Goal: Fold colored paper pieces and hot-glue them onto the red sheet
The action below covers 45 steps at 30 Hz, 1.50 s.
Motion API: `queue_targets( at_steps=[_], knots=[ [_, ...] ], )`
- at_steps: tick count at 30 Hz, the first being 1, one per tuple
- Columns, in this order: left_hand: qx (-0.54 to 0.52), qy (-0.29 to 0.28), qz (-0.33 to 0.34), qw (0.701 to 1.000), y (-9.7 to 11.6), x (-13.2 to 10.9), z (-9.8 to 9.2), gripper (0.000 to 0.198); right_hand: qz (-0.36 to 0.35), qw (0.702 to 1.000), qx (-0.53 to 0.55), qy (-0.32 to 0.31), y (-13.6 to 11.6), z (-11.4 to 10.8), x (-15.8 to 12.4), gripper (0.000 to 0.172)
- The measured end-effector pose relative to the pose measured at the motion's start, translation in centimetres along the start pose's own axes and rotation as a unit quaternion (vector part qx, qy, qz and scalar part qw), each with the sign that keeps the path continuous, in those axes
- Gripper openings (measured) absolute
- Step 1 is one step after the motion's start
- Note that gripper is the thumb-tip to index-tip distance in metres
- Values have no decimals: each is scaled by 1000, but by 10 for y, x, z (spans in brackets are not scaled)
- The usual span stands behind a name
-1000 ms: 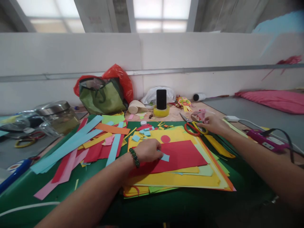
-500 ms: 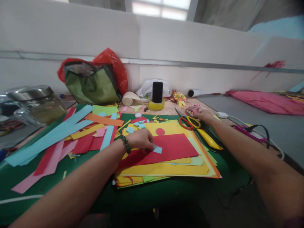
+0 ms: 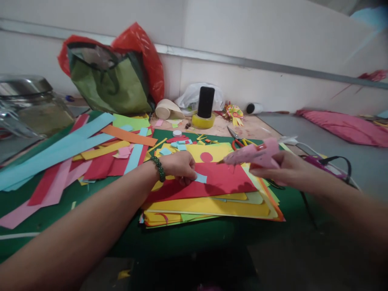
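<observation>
A small light-blue paper piece (image 3: 201, 178) is pinned flat onto the red sheet (image 3: 224, 182) by the fingertips of the left hand (image 3: 178, 165), which are closed on its near edge. A pink glue gun (image 3: 253, 154) is gripped in the closed right hand (image 3: 280, 169), its nozzle aimed toward the blue piece but held apart from it, above the red sheet. No glue is visible on the paper, so bonding is judged not yet done. The red sheet is matte and flat, topmost on a stack of yellow sheets (image 3: 212, 208). Beyond the nozzle, a red paper disc (image 3: 206, 157) lies on yellow. Past the glue gun, scissors (image 3: 238, 141) lie partly hidden.
</observation>
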<state>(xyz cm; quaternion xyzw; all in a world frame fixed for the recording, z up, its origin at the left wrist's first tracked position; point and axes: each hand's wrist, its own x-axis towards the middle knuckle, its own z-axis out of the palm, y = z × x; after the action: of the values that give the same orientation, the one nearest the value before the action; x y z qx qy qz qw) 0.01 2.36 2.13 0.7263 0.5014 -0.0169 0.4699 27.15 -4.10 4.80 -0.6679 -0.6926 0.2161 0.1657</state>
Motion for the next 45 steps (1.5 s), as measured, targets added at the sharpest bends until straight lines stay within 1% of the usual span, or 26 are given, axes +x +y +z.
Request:
queue_targets(
  at_steps=[2,3,5,9,12,18,22,24,27,31,35,38,42,45],
  knots=[
    [10,-4,0,1000,0,-1,0,20,-14,996,-19,-86,-13,10,-6,48],
    [11,-5,-2,1000,0,-1,0,19,-21,994,-29,-103,-18,14,-6,49],
    [4,-10,0,1000,-1,0,0,17,-31,993,-44,-105,-24,19,-3,52],
    [-4,-24,-4,1000,-2,2,-1,13,-13,989,-68,-129,-28,24,4,53],
    [3,-24,-17,1000,-1,2,0,10,-6,988,-90,-124,-28,27,6,55],
    [37,-17,-22,999,5,-3,0,15,-31,987,-101,-125,-30,28,2,59],
    [21,-20,-26,999,6,-4,1,16,-15,987,-110,-118,-30,29,3,59],
    [10,-14,-26,1000,4,-3,1,16,-17,986,-107,-125,-29,29,4,59],
    [-4,-15,-10,1000,-1,0,1,16,-38,986,-99,-127,-26,30,5,59],
    [-15,-30,22,999,-6,3,0,14,-32,988,-107,-106,-25,30,4,59],
    [6,-15,3,1000,-3,1,0,14,-29,986,-104,-126,-25,29,2,60],
    [11,-2,-12,1000,2,-2,1,15,-28,987,-101,-123,-25,29,2,60],
    [5,-5,-17,1000,2,-2,1,16,-29,987,-91,-133,-23,30,3,61],
    [3,-15,-3,1000,0,0,1,16,-29,988,-82,-131,-22,31,4,61]
  ],
)
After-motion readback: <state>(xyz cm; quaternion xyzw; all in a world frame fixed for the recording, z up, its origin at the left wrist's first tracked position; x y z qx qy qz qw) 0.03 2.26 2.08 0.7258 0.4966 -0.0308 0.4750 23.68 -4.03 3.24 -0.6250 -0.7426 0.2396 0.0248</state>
